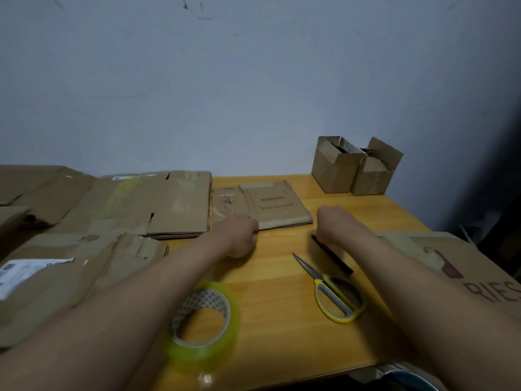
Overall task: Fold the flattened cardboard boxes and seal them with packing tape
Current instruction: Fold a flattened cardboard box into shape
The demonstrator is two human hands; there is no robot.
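The small flat box [270,206] lies at the far middle of the yellow wooden table [282,292]. It is brown and thin, with dark print on top that is too small to read. Another flat piece pokes out from under its left side.

My left hand [239,235] touches the near left corner of that box. My fingers point away from me, so I cannot tell if they pinch the edge or just rest there. My right hand [331,222] sits just beside the near right corner. Its fingers are hidden too, so I cannot tell about its grip.

The tape roll [204,320] stands near me, clear and a bit yellow-green, and blurry. The yellow scissors [329,289] lie shut at my right. A dark stick [332,253] lies next to them; I cannot tell what it is.
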